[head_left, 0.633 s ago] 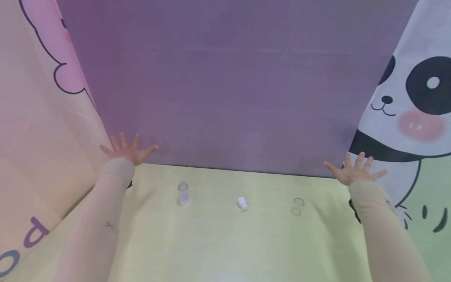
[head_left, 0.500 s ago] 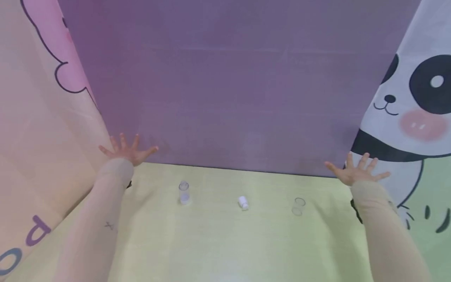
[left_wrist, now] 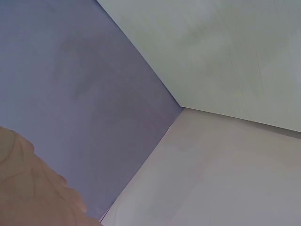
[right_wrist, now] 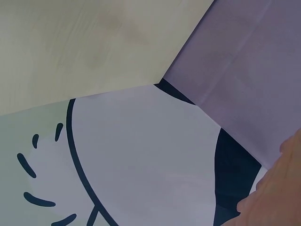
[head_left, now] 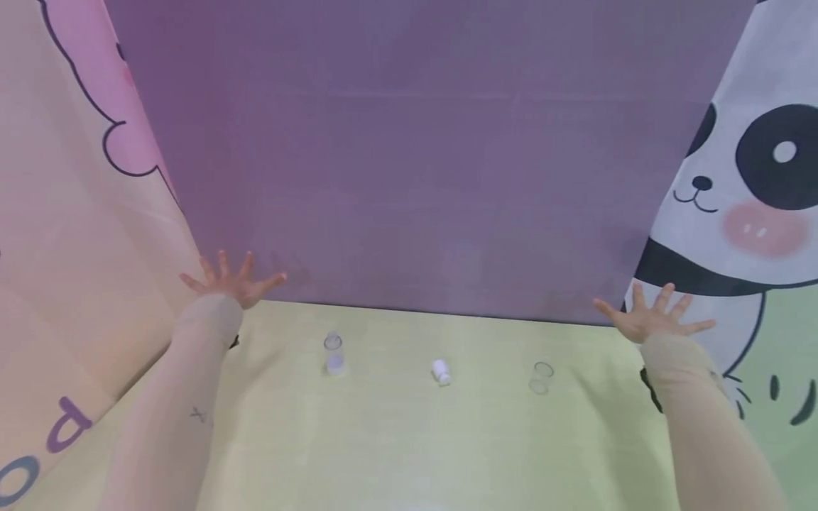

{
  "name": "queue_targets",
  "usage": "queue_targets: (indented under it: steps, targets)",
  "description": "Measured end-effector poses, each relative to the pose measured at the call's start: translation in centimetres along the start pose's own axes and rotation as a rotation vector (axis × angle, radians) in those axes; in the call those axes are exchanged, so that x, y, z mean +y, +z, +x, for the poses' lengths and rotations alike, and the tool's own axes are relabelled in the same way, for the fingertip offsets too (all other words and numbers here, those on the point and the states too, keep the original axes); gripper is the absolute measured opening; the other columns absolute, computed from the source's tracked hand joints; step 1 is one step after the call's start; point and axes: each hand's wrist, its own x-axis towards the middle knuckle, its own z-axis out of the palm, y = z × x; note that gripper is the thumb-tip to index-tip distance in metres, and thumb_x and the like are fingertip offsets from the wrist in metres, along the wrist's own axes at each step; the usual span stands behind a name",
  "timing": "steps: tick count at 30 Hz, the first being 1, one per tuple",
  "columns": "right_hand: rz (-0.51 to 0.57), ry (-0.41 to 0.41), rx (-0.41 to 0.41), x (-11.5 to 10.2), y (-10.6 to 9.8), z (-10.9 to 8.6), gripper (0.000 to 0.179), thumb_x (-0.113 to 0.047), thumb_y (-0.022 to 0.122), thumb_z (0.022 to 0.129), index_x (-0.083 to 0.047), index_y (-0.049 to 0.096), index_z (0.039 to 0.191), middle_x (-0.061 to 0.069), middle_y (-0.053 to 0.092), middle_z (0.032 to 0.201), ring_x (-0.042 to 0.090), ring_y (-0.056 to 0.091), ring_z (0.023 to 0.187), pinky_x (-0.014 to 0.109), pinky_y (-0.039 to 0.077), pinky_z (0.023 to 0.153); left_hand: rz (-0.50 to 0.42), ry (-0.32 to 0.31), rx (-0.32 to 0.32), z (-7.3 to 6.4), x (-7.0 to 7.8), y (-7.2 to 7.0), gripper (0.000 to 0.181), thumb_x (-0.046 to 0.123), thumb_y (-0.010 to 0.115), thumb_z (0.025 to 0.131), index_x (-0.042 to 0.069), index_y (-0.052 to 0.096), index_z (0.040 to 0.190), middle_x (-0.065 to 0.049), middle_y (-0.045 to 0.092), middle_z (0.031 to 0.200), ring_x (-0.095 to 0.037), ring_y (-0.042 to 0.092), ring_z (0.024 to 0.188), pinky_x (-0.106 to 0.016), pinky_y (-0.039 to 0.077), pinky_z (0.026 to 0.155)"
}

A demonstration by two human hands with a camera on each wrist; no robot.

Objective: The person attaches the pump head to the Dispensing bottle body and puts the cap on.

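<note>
My left hand [head_left: 231, 285] is held out at the far left of the table, fingers spread wide, with nothing in it. Out at the far right, my right hand [head_left: 653, 319] is spread the same way and holds nothing. Between them, well apart from both, three small things stand or lie in a row. Leftmost is a clear cylinder with a white base [head_left: 334, 363]. A small white bottle [head_left: 441, 372] lies tilted in the middle. On the right is a clear open glass [head_left: 542, 377]. The wrist views show only part of each palm.
A pale wooden table [head_left: 396, 440] carries the row. A purple cloth [head_left: 434, 177] rises behind its back edge. Printed cloth walls flank it, a pink one [head_left: 115, 284] on the left and a panda one [head_left: 754, 241] on the right.
The whole head view has shifted slightly, so the scene sits a little lower. My right hand has drifted slightly to the right; the small things keep their places on the table.
</note>
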Motion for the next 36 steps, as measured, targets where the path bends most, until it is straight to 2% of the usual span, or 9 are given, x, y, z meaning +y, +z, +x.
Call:
queue_targets:
  steps: [5, 10, 14, 17, 20, 23, 27, 31, 36]
  targets:
    - [-0.006, -0.005, 0.013, 0.1, -0.1, -0.2, 0.108, -0.084, 0.022, 0.074, -0.010, -0.018, 0.142, 0.035, -0.036, 0.133, 0.061, -0.032, 0.115, 0.080, -0.017, 0.074, 0.010, -0.001, 0.002, -0.1, 0.3, -0.1, 0.102, 0.084, 0.018, 0.074, 0.017, -0.002, 0.147, -0.031, -0.020, 0.144, -0.056, -0.022, 0.126, -0.074, -0.019, 0.087]
    - [-0.011, -0.013, 0.021, 0.1, -0.1, -0.3, 0.108, -0.084, 0.022, 0.074, -0.008, -0.014, 0.143, 0.032, -0.033, 0.136, 0.057, -0.031, 0.120, 0.080, -0.017, 0.077, 0.035, 0.010, -0.008, 0.2, 0.2, 0.0, 0.105, 0.087, 0.014, 0.071, 0.017, -0.003, 0.147, -0.030, -0.021, 0.144, -0.055, -0.024, 0.126, -0.073, -0.019, 0.089]
    - [-0.015, -0.058, 0.040, 0.0, -0.1, -0.1, 0.105, -0.079, 0.021, 0.079, -0.002, -0.007, 0.144, 0.030, -0.025, 0.141, 0.052, -0.023, 0.127, 0.079, -0.013, 0.083, 0.046, 0.036, -0.027, 0.3, 0.1, 0.3, 0.109, 0.089, 0.011, 0.068, 0.015, -0.003, 0.147, -0.031, -0.023, 0.143, -0.053, -0.028, 0.125, -0.070, -0.018, 0.093]
    - [0.000, -0.099, 0.045, -0.3, -0.2, 0.1, 0.102, -0.076, 0.020, 0.082, 0.003, 0.000, 0.143, 0.033, -0.017, 0.143, 0.051, -0.017, 0.130, 0.078, -0.008, 0.088, 0.039, 0.065, -0.032, 0.4, 0.1, 0.3, 0.106, 0.086, 0.011, 0.072, 0.012, -0.002, 0.147, -0.034, -0.020, 0.143, -0.055, -0.026, 0.125, -0.068, -0.016, 0.097]
    - [0.023, -0.127, 0.043, -0.9, -0.6, 0.3, 0.101, -0.074, 0.017, 0.084, 0.009, 0.006, 0.142, 0.038, -0.005, 0.143, 0.054, -0.005, 0.130, 0.076, 0.001, 0.092, 0.046, 0.101, -0.030, 0.4, 0.3, 0.2, 0.101, 0.081, 0.011, 0.078, 0.008, 0.003, 0.147, -0.036, -0.010, 0.144, -0.058, -0.015, 0.128, -0.067, -0.008, 0.101]
    - [0.047, -0.168, 0.052, -1.4, -1.1, 0.3, 0.099, -0.070, 0.017, 0.087, 0.014, 0.014, 0.138, 0.042, 0.011, 0.139, 0.058, 0.011, 0.125, 0.071, 0.012, 0.096, 0.042, 0.149, -0.022, 0.0, 0.8, 0.2, 0.096, 0.075, 0.013, 0.083, 0.003, 0.011, 0.146, -0.037, 0.008, 0.144, -0.057, 0.003, 0.130, -0.067, 0.006, 0.103]
    - [0.068, -0.231, 0.060, -2.3, -1.3, -0.2, 0.095, -0.066, 0.020, 0.090, 0.018, 0.021, 0.135, 0.043, 0.021, 0.134, 0.058, 0.021, 0.121, 0.065, 0.021, 0.097, 0.004, 0.220, 0.012, -1.0, 1.5, 0.3, 0.086, 0.063, 0.021, 0.091, -0.006, 0.020, 0.142, -0.036, 0.025, 0.139, -0.054, 0.021, 0.127, -0.063, 0.020, 0.102]
    - [0.091, -0.276, 0.040, -3.3, -1.2, -0.9, 0.090, -0.062, 0.024, 0.091, 0.017, 0.025, 0.134, 0.043, 0.023, 0.134, 0.057, 0.022, 0.121, 0.065, 0.021, 0.098, -0.049, 0.244, 0.044, -2.2, 1.7, 0.5, 0.078, 0.055, 0.027, 0.095, -0.008, 0.024, 0.140, -0.036, 0.028, 0.138, -0.053, 0.026, 0.125, -0.062, 0.024, 0.100]
    - [0.124, -0.300, 0.011, -4.4, -1.0, -1.8, 0.084, -0.058, 0.027, 0.093, 0.015, 0.025, 0.135, 0.041, 0.025, 0.134, 0.057, 0.024, 0.121, 0.065, 0.022, 0.098, -0.146, 0.251, 0.110, -3.1, 1.9, 0.9, 0.071, 0.052, 0.034, 0.094, -0.004, 0.033, 0.138, -0.031, 0.033, 0.138, -0.049, 0.029, 0.125, -0.062, 0.026, 0.099]
